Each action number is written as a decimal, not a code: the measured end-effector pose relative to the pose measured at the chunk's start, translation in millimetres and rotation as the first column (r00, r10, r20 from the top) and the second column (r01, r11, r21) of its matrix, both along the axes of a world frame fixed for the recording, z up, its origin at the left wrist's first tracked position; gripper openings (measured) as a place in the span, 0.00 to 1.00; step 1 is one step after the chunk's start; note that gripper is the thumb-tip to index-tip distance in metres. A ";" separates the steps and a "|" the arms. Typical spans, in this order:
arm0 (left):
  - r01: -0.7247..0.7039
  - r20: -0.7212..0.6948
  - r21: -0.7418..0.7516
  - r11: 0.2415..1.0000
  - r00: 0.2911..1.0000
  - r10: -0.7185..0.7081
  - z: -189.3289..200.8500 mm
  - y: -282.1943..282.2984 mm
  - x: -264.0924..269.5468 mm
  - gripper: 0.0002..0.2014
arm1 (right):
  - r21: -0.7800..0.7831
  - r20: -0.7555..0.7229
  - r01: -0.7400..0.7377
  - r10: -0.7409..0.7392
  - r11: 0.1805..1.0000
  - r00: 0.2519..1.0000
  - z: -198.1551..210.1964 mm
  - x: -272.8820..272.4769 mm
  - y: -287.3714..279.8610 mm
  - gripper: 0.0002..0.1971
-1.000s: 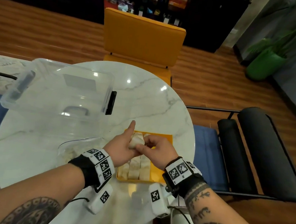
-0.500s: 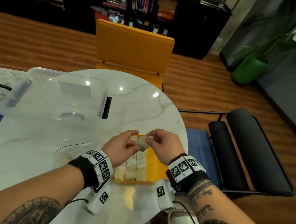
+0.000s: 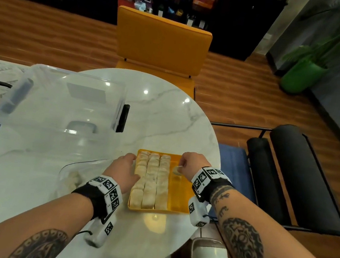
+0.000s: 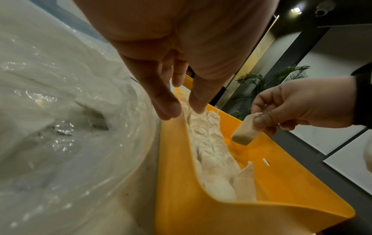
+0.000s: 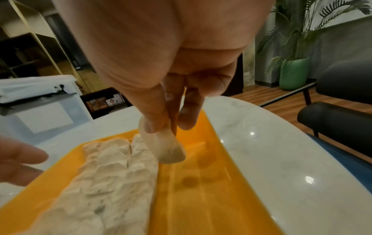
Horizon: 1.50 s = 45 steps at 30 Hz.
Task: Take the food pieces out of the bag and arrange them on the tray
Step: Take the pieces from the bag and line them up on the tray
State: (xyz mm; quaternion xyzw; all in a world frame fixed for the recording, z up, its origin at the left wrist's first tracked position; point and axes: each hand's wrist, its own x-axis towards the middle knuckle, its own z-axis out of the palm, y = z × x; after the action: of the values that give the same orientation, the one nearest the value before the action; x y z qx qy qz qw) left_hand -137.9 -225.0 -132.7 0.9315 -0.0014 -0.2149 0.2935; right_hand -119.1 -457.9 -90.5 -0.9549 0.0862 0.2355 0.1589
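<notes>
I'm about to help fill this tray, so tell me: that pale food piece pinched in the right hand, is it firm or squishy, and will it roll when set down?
The food piece hangs straight from a fingertip pinch of the right hand, so probably firm and light. Its flat end suggests it won't roll.

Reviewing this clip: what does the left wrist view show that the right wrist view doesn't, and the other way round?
Only the left wrist view shows the plastic bag beside the tray, and the right hand's knuckle side pinching the piece. Only the right wrist view shows the clear bin, the black chair and the bare strip of tray floor under the held piece. Both show the yellow tray, the rows of food in it, the held piece above the tray, the left hand open, and the plant.
</notes>
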 end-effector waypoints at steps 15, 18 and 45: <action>-0.051 -0.071 -0.013 0.999 0.996 0.050 -5.1 -4.1 1.4 0.34 | -0.045 -0.027 0.035 -0.036 0.998 0.999 -16.9 35.9 2.8 0.08; -0.061 -0.077 -0.023 0.998 0.995 0.059 -4.4 -4.5 1.5 0.34 | -0.072 -0.041 0.023 -0.026 0.997 0.999 -17.1 39.5 5.5 0.10; -0.416 0.144 0.165 0.894 0.907 0.395 22.0 152.0 -40.5 0.26 | 0.245 -0.104 -0.174 0.204 0.954 0.973 -44.8 -98.7 63.4 0.11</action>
State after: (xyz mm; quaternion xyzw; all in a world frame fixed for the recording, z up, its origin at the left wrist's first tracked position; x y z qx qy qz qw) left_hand -178.5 -73.0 -110.7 0.9453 0.1980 -0.0980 0.2400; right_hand -217.7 -394.6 -135.3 -0.9163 -0.0241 0.3188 0.2413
